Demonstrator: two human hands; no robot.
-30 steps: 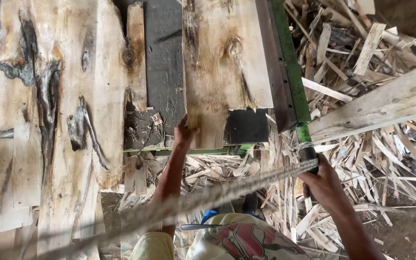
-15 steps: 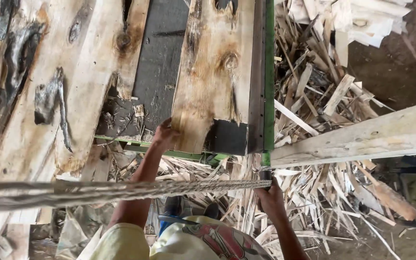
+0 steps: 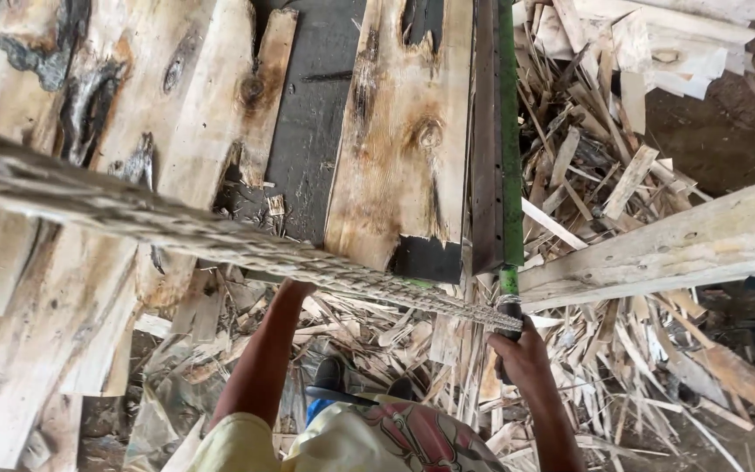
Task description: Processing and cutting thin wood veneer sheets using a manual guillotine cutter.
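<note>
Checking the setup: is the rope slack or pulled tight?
Tight. The rope runs in one straight line, without sag, down to the right hand beside the green bar.

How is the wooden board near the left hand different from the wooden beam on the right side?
The board is wide and flat, running up the picture; the beam is narrower and thicker, slanting sideways. The board shows dark knots and a black end; the beam is pale and plain. The left hand reaches toward the board; the right hand grips a handle below the beam. Both are rough sawn wood.

Rough planks point(image 3: 89, 175) cover the left. A pale beam point(image 3: 657, 249) crosses the right, over a heap of wood scraps point(image 3: 605, 166). Near, more splinters point(image 3: 369, 332) litter the floor.
</note>
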